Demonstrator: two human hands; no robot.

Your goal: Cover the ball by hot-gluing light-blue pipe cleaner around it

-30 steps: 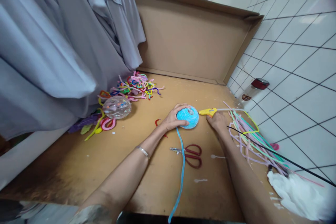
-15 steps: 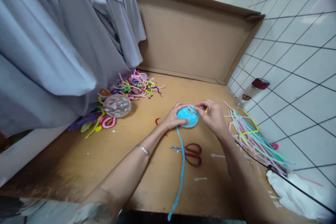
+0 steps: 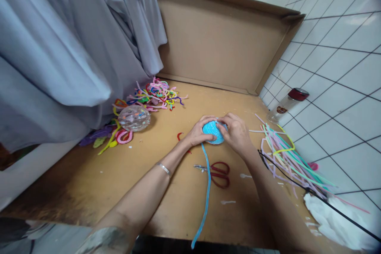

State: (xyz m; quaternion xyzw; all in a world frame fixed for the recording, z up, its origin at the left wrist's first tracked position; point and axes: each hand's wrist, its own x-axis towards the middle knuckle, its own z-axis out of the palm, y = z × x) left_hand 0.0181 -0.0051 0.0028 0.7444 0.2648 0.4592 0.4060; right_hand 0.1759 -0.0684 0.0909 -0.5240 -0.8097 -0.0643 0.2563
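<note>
A round piece coiled from blue pipe cleaner (image 3: 213, 131) sits between my hands over the table. My left hand (image 3: 199, 131) wraps its left side, thumb along the near edge. On the right, my right hand (image 3: 235, 131) pinches its upper edge with thumb and fingertips, covering part of the rim. From its underside a loose blue pipe cleaner strand (image 3: 206, 202) trails toward me past the table's front edge. The strand crosses a pair of scissors (image 3: 220, 174) with red handles, lying just below my hands. A red pipe cleaner piece (image 3: 179, 136) lies partly behind my left wrist.
At left are a clear round container (image 3: 134, 118) and a tangled heap of coloured pipe cleaners (image 3: 159, 91). Straight pipe cleaners (image 3: 282, 151), a red-lidded jar (image 3: 287, 105), a black cable (image 3: 285, 174) and white tissue (image 3: 327, 216) lie right. A cardboard panel (image 3: 211, 39) stands behind.
My right hand has moved inward over the blue coil, its fingers now covering more of the upper right rim. My left hand keeps its hold; the view has shifted slightly.
</note>
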